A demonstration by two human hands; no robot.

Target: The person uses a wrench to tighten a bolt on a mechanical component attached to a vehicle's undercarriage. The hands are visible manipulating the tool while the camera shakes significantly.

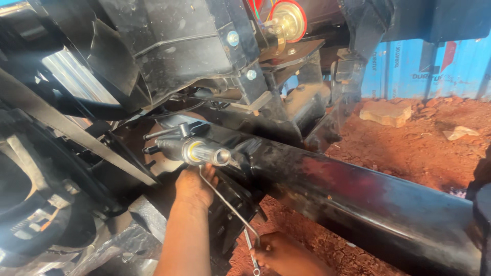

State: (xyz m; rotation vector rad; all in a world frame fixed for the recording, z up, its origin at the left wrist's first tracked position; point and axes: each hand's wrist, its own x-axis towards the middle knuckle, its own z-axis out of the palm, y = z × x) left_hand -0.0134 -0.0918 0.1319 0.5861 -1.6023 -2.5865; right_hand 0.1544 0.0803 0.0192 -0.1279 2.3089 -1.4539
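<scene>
A person works with 2 bare hands under the black frame of a vehicle parked on red earth. The left hand [193, 185] reaches up to a metal cylinder [190, 148] bolted beside a thick black beam [358, 197]; its fingers are curled up behind the cylinder's underside, and whether they grip anything there cannot be told. The right hand [282, 254], low in the view, is closed around the lower end of a long slim wrench [230, 212], which slants up and left from that fist to a point just under the cylinder, touching or nearly touching the left hand.

The cylinder lies roughly level, its open round end [221, 156] facing the camera and a yellowish ring [194, 151] showing around its middle. 2 short dark stubs stick out from its left side. The beam runs from the cylinder down to the lower right corner.

Above, a round red and brass part [289, 20] sits among coloured wires, with 2 bright bolt heads [233, 38] in the black bracket beside it. A flat grey strap [66, 130] crosses diagonally at left. On the ground at right lie a pale stone [386, 113] and a smaller one [459, 133], in front of a blue corrugated wall [404, 66].
</scene>
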